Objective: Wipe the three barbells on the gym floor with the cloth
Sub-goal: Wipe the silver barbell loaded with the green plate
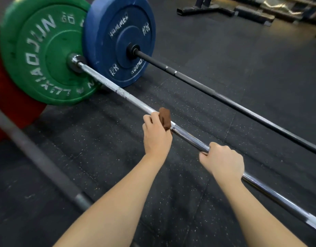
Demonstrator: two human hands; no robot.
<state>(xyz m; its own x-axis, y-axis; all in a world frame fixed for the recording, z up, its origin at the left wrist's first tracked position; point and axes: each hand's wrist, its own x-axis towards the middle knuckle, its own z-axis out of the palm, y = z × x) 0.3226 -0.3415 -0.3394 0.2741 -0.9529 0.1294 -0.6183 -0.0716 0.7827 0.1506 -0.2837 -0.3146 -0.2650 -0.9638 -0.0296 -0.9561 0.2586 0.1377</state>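
Note:
Three barbells lie side by side on the black rubber floor. The middle chrome barbell (128,97) carries a green plate (41,50). My left hand (156,134) grips a folded brown cloth (165,118) wrapped round this bar. My right hand (223,161) grips the same bar a little nearer to me. Beyond it lies a black barbell (225,100) with a blue plate (119,40). The nearest barbell (41,159) is dull grey, blurred, with a red plate (11,107) at the left edge.
Black equipment bases (207,9) and a low platform edge (278,9) stand at the far right. Speckled rubber floor (225,41) stretches between them and the bars.

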